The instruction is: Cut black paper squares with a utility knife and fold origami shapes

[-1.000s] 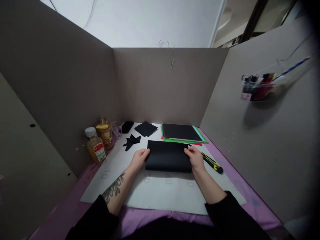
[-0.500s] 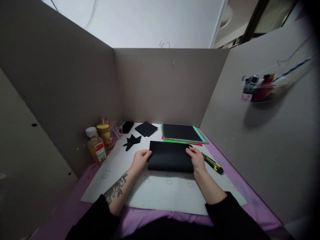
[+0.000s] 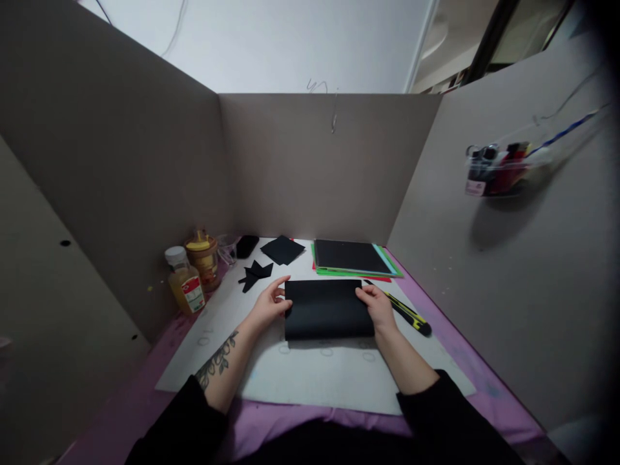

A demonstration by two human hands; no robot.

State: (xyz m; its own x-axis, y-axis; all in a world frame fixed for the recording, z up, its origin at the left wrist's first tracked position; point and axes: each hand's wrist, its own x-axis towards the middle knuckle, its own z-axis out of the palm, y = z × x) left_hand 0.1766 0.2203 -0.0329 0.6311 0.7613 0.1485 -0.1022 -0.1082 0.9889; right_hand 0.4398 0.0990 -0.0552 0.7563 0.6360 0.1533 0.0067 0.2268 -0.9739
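Observation:
A folded sheet of black paper (image 3: 324,310) is held up in front of me, its lower edge rounded like a soft bend. At its left edge my left hand (image 3: 266,307) keeps the thumb on the paper, with the index finger raised apart and other fingers curled behind the thumb. My right hand (image 3: 378,307) pinches the upper right corner between thumb and fingers; the fingertips behind are hidden. Just right of that hand lies a yellow and black utility knife (image 3: 409,315). A black folded paper shape (image 3: 254,274) rests beyond my left hand.
Behind are black paper squares (image 3: 283,250), a dark phone-like object (image 3: 247,246) and a stack of coloured sheets (image 3: 356,257). A juice bottle (image 3: 186,284) and a brown cup (image 3: 206,261) stand left. Grey panels enclose three sides; a clear holder (image 3: 498,171) hangs right.
The paper has come slightly lower and nearer to me. My left index finger has lifted away from the thumb, loosening that grip. My right hand still pinches its corner.

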